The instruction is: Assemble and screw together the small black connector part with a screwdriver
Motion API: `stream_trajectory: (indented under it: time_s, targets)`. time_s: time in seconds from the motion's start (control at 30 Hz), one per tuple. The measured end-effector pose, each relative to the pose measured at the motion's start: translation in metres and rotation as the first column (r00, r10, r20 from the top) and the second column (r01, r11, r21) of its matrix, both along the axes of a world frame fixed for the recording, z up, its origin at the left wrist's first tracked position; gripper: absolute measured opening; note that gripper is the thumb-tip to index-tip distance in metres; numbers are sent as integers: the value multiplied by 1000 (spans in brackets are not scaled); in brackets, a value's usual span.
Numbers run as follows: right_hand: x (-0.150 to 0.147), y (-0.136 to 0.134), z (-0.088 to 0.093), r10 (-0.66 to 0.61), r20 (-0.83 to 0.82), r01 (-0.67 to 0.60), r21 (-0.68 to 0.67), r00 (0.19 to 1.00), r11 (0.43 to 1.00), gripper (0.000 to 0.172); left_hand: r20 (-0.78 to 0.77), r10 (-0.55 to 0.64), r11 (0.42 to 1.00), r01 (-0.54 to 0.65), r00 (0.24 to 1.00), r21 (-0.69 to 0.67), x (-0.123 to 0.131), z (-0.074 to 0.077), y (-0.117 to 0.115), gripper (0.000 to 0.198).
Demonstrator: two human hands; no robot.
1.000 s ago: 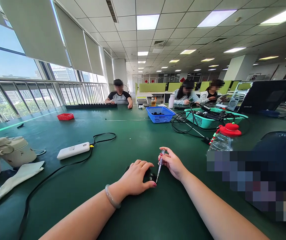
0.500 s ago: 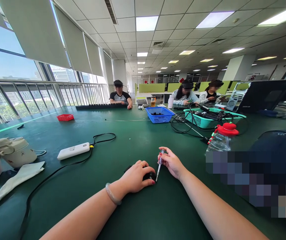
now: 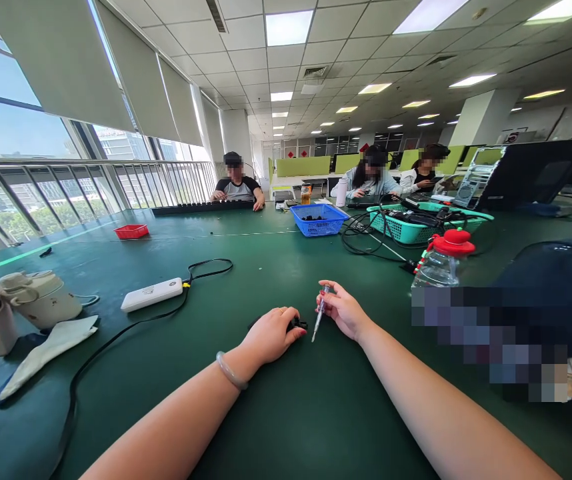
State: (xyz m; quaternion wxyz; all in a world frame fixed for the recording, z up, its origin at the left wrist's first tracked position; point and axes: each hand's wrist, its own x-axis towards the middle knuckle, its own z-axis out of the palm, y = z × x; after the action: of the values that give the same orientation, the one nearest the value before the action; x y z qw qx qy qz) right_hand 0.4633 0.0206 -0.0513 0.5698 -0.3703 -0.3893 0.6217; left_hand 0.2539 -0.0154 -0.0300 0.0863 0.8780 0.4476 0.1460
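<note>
One screwdriver (image 3: 319, 319) sits grasped in the right hand's (image 3: 347, 313) grip, its long axis slanting down toward the bench's (image 3: 286, 420) near edge. Its tip is just right of a black piece (image 3: 297, 323), seemingly apart from it. The left hand's (image 3: 270, 333) grip curls over that piece, mostly hiding it. The bench is dark green; a blue basket (image 3: 318, 225) stands toward its far edge, a railing (image 3: 91, 190) beyond its left.

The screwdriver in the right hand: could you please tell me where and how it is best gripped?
By the handle, I'd say, from the right, where the right hand is: it slants with that end uppermost, its slim shaft free below.
</note>
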Motion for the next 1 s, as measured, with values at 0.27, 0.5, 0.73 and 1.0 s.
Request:
stream_trajectory:
  time_s: [0.27, 0.5, 0.73, 1.0]
  targets:
    - [2, 0, -1, -14, -16, 14, 5, 1000, 1000, 50, -81, 196, 980, -191, 977, 62, -15, 4, -5, 29]
    - [2, -2, 1, -7, -24, 7, 11, 1000, 1000, 48, -122, 553, 833, -548, 824, 74, -92, 11, -3, 35]
    - [3, -3, 2, -1, -34, 2, 7, 999, 1000, 49, -174, 799, 593, -802, 575, 70, -187, 18, 9, 55]
    - [3, -1, 2, 9, -26, -9, 1, 1000, 1000, 49, -145, 856, 501, -865, 497, -10, -230, 21, 23, 61]
